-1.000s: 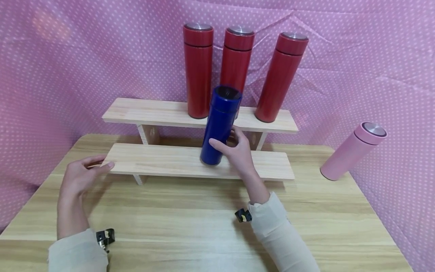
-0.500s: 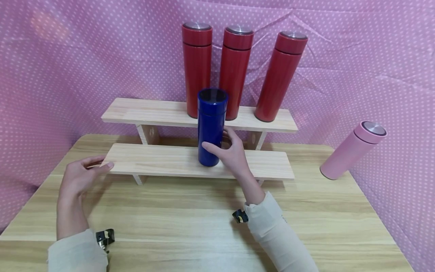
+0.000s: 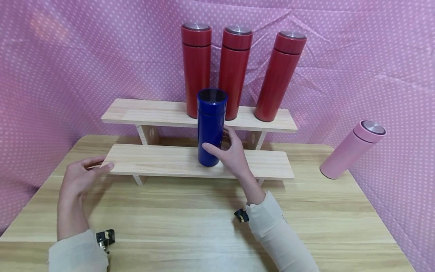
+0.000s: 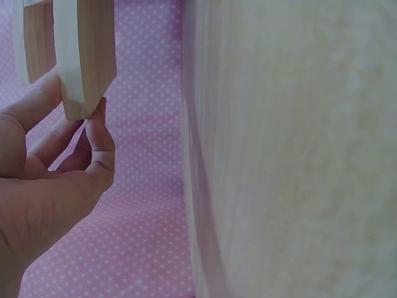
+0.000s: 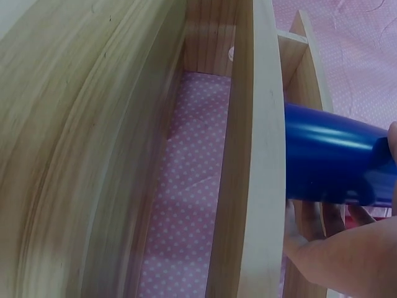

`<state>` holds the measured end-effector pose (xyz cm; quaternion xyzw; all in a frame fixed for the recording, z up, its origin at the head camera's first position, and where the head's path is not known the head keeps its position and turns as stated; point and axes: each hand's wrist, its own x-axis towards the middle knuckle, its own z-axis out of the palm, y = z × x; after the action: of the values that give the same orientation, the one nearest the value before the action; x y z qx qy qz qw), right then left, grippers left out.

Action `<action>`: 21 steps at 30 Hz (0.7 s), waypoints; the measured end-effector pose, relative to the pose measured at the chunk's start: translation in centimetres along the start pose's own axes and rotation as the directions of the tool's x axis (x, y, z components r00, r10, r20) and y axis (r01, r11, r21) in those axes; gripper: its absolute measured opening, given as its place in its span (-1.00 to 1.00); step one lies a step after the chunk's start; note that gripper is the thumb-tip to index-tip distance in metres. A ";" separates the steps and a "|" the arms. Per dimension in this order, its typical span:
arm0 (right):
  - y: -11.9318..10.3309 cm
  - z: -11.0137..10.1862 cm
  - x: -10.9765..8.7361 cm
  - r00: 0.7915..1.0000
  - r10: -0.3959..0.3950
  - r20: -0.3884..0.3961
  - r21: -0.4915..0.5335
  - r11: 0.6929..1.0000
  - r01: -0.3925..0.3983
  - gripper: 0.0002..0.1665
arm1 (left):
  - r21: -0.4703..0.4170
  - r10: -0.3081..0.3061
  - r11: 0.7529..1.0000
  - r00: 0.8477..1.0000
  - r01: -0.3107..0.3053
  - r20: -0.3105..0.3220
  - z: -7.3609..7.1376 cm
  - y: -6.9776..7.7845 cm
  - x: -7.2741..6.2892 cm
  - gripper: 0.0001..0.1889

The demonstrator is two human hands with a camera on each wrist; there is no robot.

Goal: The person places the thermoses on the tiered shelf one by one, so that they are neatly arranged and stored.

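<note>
A blue thermos (image 3: 211, 128) with a dark top stands upright on the lower step of a two-tier wooden shelf (image 3: 153, 159), right of its middle. My right hand (image 3: 233, 155) grips it from the right, thumb across the front and fingers behind. From the right wrist, the thermos (image 5: 335, 152) shows its base close against the board, partly hidden by the board's edge. At the lower step's left end, my left hand (image 3: 79, 176) pinches the board. In the left wrist view, thumb and fingers of that hand (image 4: 56, 192) lie on opposite faces of the board's end (image 4: 73, 81).
Three red thermoses (image 3: 198, 68) with silvery lids stand on the upper step (image 3: 146, 109), two partly behind the blue one. A pink thermos (image 3: 351, 151) stands at the right on the wooden table (image 3: 183, 223). Pink dotted cloth (image 3: 102, 49) hangs behind and at both sides.
The blue thermos, tilted to the right a second ago, has come upright as my right hand shifted slightly left with it. Over the last half second it stays still. My left hand has not moved.
</note>
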<state>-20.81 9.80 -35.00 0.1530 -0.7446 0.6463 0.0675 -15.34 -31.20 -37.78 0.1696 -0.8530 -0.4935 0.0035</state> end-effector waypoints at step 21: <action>-0.2 -4.3 -0.7 0.997 0.010 -0.080 0.063 0.998 -0.005 -0.21 | 0.012 0.016 1.000 1.000 -0.015 -0.021 0.2 0.1 0.2 -0.17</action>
<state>-20.57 14.10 -34.37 0.1259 -0.7213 0.6751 0.0900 -15.55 -31.03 -37.84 0.1683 -0.8572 -0.4865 0.0155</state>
